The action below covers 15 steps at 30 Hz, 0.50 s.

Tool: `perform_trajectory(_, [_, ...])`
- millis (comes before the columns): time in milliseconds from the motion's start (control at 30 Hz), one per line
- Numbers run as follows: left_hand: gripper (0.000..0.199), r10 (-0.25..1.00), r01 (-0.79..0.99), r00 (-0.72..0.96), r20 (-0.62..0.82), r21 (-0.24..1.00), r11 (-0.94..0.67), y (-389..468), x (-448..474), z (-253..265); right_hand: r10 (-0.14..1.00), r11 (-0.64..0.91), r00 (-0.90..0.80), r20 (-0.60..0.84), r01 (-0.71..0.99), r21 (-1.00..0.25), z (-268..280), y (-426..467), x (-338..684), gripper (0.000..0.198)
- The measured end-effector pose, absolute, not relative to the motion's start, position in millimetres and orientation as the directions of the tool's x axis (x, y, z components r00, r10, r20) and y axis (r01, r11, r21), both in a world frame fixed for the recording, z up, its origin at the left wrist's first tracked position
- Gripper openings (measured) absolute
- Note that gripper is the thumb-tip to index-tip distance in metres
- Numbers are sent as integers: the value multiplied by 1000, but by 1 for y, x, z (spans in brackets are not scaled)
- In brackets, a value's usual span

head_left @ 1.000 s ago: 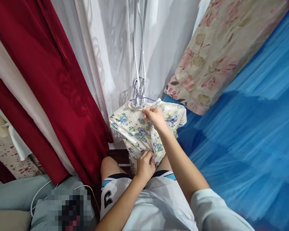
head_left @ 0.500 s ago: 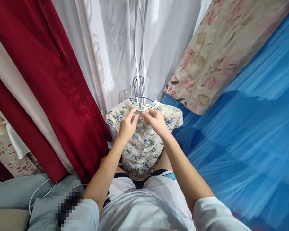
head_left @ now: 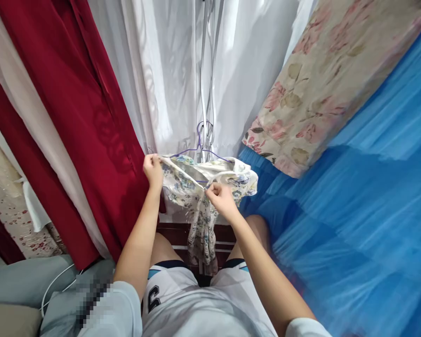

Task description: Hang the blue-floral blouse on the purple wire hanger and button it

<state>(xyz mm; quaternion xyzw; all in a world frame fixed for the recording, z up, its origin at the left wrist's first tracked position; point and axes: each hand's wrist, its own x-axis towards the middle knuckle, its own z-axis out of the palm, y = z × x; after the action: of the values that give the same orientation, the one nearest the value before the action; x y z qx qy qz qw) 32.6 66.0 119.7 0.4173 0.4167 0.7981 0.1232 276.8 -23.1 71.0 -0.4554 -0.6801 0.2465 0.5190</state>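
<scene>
A white blouse [head_left: 182, 187] with blue and yellow flowers hangs from a purple wire hanger [head_left: 199, 145] in front of me. My left hand [head_left: 154, 169] is closed on the blouse's shoulder, beside the hanger's left end. At the front of the neckline, my right hand [head_left: 220, 196] pinches the fabric edge. Between my hands the neck edge is stretched taut in a slanting line. The neck opening gapes, and part of the hanger shows inside it. Below my right hand the blouse bunches into a narrow hanging fold.
Behind the hanger are a white curtain [head_left: 175, 84] and white straps [head_left: 206, 89]. Red cloth [head_left: 66, 107] hangs at left, floral cloth [head_left: 301, 89] and blue tulle [head_left: 354, 210] at right. Grey cushions [head_left: 24, 281] and a white cable [head_left: 52, 285] lie at lower left.
My left hand has moved left from the collar to the blouse's shoulder. My right hand has moved slightly down, pulling the neckline open. The blouse's lower part has narrowed from spread to bunched.
</scene>
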Motion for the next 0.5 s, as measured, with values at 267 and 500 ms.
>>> perform_trajectory(267, [31, 748, -317, -655, 113, 857, -407, 62, 31, 32, 942, 334, -52, 333, 265, -904, 41, -42, 284, 17])
perform_trajectory(500, [29, 916, -528, -387, 103, 790, -312, -10, 86, 7, 977, 193, 24, 213, 333, -923, -20, -55, 319, 25])
